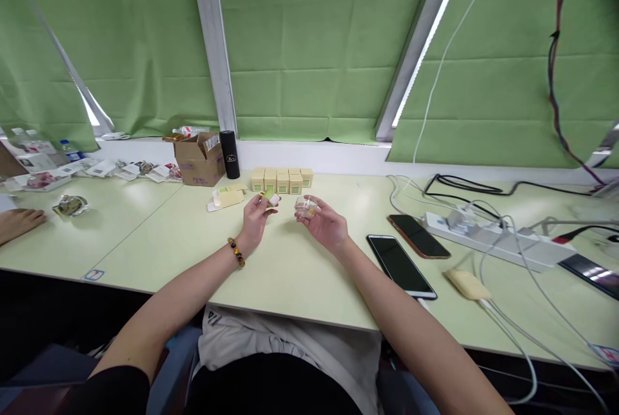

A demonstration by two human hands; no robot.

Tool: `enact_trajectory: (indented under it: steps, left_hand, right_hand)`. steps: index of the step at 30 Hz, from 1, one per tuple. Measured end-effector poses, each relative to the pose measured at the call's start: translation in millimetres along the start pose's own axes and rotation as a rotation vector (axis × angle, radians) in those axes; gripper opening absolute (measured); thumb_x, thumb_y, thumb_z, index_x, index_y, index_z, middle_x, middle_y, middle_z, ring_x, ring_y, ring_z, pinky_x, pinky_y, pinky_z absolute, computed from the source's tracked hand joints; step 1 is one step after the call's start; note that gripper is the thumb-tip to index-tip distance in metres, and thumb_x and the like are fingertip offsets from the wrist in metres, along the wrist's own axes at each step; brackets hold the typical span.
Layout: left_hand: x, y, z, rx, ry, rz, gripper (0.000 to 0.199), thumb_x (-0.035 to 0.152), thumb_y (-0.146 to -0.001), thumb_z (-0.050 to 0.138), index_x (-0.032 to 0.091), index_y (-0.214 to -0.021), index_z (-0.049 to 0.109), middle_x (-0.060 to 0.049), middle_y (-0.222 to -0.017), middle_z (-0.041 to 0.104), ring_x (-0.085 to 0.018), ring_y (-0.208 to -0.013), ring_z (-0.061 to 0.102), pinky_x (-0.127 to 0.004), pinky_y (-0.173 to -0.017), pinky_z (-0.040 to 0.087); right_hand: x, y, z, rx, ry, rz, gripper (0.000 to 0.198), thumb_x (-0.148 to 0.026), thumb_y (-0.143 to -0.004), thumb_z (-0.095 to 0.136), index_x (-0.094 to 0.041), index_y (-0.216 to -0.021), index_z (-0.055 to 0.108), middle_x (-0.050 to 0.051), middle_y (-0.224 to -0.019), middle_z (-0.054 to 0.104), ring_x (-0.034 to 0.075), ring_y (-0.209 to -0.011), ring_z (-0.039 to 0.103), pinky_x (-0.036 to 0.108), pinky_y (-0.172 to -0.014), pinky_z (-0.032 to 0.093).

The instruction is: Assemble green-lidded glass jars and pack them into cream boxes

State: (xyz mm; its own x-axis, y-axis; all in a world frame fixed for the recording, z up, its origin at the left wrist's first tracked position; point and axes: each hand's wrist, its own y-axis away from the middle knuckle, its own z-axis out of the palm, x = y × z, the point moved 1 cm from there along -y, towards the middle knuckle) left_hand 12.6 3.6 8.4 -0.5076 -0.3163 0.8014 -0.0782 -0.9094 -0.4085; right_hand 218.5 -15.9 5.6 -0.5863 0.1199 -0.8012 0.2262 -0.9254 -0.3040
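My left hand (254,223) is closed on a small green-and-white item (271,197); its exact kind is too small to make out. Across a narrow gap, my right hand (329,225) grips a small clear round container (305,207) between thumb and fingers. Both hands are raised over the pale table (285,273). Just beyond them stands a tight group of several small cream boxes (283,181) with green labels. An opened cream carton (228,198) lies to the left of the group.
Behind the carton are a brown cardboard box (199,160) and a black bottle (229,154). Two phones (401,265), a power strip (498,241) and loose cables occupy the right side. At far left, another person's hand (22,223) rests near a crumpled foil packet (71,205).
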Motion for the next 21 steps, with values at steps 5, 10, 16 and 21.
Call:
enact_trajectory:
  steps: [5, 10, 16, 21]
  left_hand:
    - [-1.4, 0.5, 0.6, -0.035, 0.030, -0.003, 0.037, 0.040, -0.084, 0.082, 0.018, -0.110, 0.067, -0.010, -0.113, 0.072, -0.020, -0.103, 0.067, -0.031, -0.083, 0.054]
    - [-4.4, 0.3, -2.3, -0.036, 0.047, -0.015, 0.046, 0.034, -0.077, 0.088, 0.019, -0.113, 0.065, -0.008, -0.110, 0.072, -0.019, -0.101, 0.068, -0.032, -0.086, 0.054]
    - [-1.1, 1.1, -0.6, -0.063, 0.026, -0.012, 0.046, 0.036, -0.079, 0.086, 0.018, -0.116, 0.065, -0.010, -0.114, 0.074, -0.021, -0.104, 0.069, -0.034, -0.089, 0.053]
    - [1.1, 2.6, 3.5, -0.100, -0.029, -0.002, 0.046, 0.043, -0.084, 0.081, 0.018, -0.119, 0.065, -0.012, -0.119, 0.074, -0.023, -0.109, 0.068, -0.034, -0.088, 0.051]
  right_hand:
    - [-11.5, 7.0, 13.9, -0.054, -0.186, 0.033, 0.046, -0.032, -0.072, 0.063, -0.021, -0.116, 0.062, 0.010, -0.092, 0.070, 0.023, -0.079, 0.063, 0.035, -0.065, 0.047]
    - [-13.9, 8.8, 14.5, -0.043, -0.112, 0.047, 0.048, -0.039, -0.076, 0.060, -0.024, -0.122, 0.058, 0.008, -0.093, 0.068, 0.021, -0.071, 0.059, 0.036, -0.063, 0.047]
    - [-7.9, 8.8, 11.9, 0.028, 0.201, -0.017, 0.054, -0.048, -0.078, 0.071, -0.032, -0.127, 0.054, 0.006, -0.114, 0.066, 0.028, -0.100, 0.069, 0.050, -0.085, 0.058]
    - [8.2, 4.7, 7.5, 0.107, 0.355, -0.168, 0.067, -0.041, -0.064, 0.090, -0.031, -0.121, 0.057, 0.004, -0.119, 0.060, 0.024, -0.102, 0.067, 0.047, -0.090, 0.061]
